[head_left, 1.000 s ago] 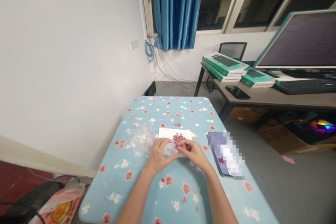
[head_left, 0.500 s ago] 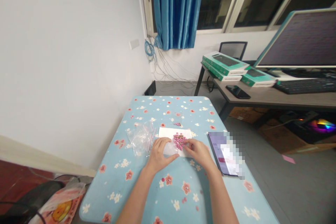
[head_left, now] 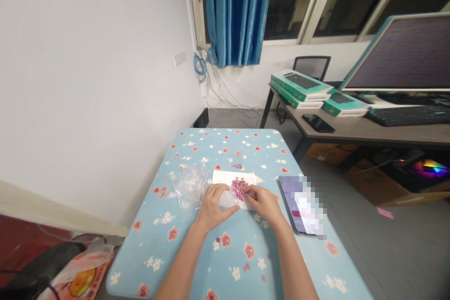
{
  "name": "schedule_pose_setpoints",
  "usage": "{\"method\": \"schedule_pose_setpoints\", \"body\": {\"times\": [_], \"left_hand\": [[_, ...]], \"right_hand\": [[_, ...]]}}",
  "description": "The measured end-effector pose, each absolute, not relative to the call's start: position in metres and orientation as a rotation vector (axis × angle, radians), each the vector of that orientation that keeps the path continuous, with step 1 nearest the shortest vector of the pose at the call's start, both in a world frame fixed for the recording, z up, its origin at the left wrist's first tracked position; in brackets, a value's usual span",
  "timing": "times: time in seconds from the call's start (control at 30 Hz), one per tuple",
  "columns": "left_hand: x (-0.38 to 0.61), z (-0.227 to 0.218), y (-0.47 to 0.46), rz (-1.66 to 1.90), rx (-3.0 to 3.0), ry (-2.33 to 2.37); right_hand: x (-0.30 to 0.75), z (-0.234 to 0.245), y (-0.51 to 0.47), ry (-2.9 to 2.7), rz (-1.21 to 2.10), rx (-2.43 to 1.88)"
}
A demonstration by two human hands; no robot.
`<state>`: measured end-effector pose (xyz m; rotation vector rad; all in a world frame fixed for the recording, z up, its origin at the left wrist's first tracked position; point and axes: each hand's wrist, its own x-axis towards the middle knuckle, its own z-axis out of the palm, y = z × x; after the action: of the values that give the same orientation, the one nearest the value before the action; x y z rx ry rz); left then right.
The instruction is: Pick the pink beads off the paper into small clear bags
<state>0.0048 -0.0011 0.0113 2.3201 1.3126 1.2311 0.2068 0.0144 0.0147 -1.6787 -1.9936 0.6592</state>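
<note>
**Right hand (head_left: 264, 204) touching pink beads (head_left: 240, 189) on white paper sheet (head_left: 223, 177)**
Left hand (head_left: 216, 205) lying open, hands apart; right grip cannot be told; clear plastic bag (head_left: 190, 185) resting alongside.

A pale blue tablecloth (head_left: 147, 262) is showing a scattered pattern of coral-red and white blossoms. On it, a white paper sheet (head_left: 228, 177) is setting off a cluster of pink beads (head_left: 240, 189). At the far side, a deep blue curtain (head_left: 235, 9) is shimmering, while boxes (head_left: 300, 85) on the right are showing teal tops and white edges.
</note>
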Motion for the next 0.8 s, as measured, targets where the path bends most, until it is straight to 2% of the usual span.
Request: {"method": "schedule_pose_setpoints", "body": {"times": [0.33,0.8], "left_hand": [[0.005,0.013,-0.001,1.239,2.329,1.311],[0.006,0.012,-0.001,1.281,2.347,1.288]], "right_hand": [[0.208,0.02,0.013,-1.892,0.717,-1.601],[0.195,0.022,0.013,-1.478,1.179,-1.139]]}}
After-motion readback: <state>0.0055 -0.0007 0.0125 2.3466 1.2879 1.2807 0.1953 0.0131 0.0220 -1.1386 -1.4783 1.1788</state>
